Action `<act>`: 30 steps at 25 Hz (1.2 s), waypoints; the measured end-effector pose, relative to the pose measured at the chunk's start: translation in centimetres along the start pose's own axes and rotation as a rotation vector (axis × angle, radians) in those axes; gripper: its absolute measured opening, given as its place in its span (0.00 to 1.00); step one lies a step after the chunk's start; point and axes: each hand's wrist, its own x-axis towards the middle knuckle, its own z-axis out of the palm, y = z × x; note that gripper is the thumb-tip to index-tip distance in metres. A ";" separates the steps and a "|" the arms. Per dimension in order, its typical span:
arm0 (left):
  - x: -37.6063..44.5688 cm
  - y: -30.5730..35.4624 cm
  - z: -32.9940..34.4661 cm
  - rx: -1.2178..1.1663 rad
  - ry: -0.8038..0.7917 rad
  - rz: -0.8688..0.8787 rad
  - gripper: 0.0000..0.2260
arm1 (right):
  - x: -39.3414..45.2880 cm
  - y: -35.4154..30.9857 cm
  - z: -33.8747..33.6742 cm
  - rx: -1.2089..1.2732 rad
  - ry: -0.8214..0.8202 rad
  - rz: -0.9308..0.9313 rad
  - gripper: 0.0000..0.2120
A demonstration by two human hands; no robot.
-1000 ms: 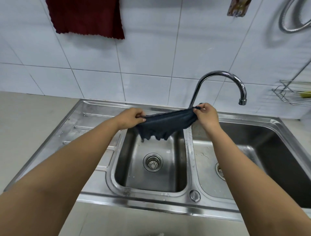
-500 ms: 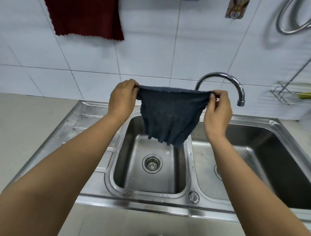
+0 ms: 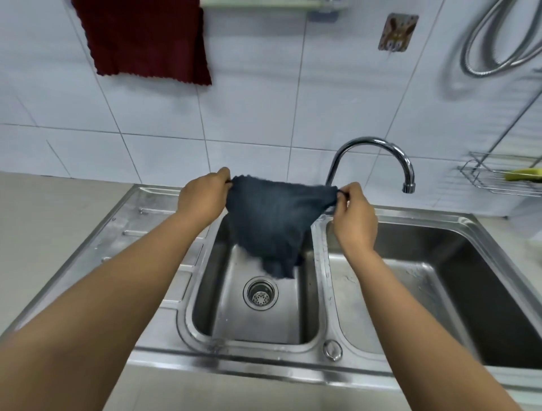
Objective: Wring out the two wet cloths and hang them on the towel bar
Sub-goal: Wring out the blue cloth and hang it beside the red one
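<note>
So right now the dark blue cloth point(image 3: 272, 223) is stretched between both hands, left hand point(image 3: 205, 195) pinching one top corner and right hand point(image 3: 356, 215) pinching the other, with the rest hanging loose below them over the left basin point(image 3: 205, 293) of the sink. Looks like the spread-it-out step before hanging. My tip would be to keep that top edge taut and level so it drapes flat over the towel bar point(image 3: 272, 3), which sits well above the hands at the very top edge. A dark red cloth point(image 3: 146, 41) already hangs up there, above the left hand, so aim for the free stretch beside it. Both basins look empty apart from some wetness; the wire rack point(image 3: 498, 176) far off past the right hand holds something yellow-green.
</note>
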 end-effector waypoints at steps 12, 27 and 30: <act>0.0 0.1 -0.5 0.125 -0.001 0.009 0.13 | 0.6 1.3 -1.4 -0.121 -0.022 -0.002 0.08; -0.7 -0.5 -2.6 0.083 0.015 -0.053 0.14 | 0.0 -1.0 -2.2 -0.142 0.006 0.045 0.10; 0.7 -0.6 -4.4 0.039 0.047 -0.130 0.16 | 0.8 -4.4 -2.2 -0.003 0.082 0.168 0.12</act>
